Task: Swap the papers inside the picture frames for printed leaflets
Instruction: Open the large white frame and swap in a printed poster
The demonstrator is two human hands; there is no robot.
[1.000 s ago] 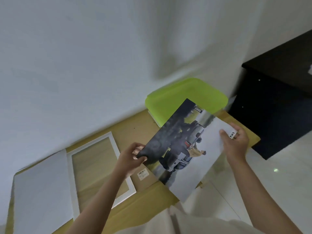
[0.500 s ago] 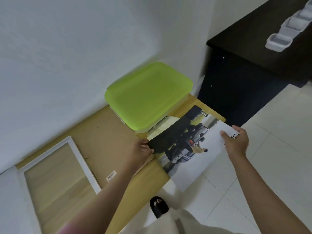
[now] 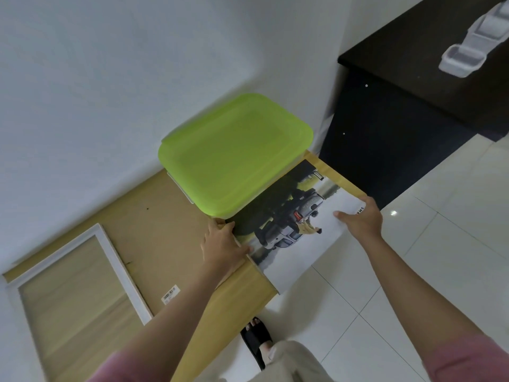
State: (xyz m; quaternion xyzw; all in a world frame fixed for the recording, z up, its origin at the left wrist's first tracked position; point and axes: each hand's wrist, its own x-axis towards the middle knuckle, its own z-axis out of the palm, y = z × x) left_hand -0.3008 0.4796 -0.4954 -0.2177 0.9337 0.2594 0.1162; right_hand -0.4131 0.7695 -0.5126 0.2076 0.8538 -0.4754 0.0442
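A white picture frame (image 3: 82, 279) is seen lying flat on the bench (image 3: 165, 216) at eight o'clock. The printed leaflet (image 3: 292, 230), laid near the bench's right end at the green lid's (image 3: 237, 150) five o'clock, is pinched at its left edge by the left hand (image 3: 220, 244). Its right edge is gripped by the right hand (image 3: 363, 219), thumb on top.
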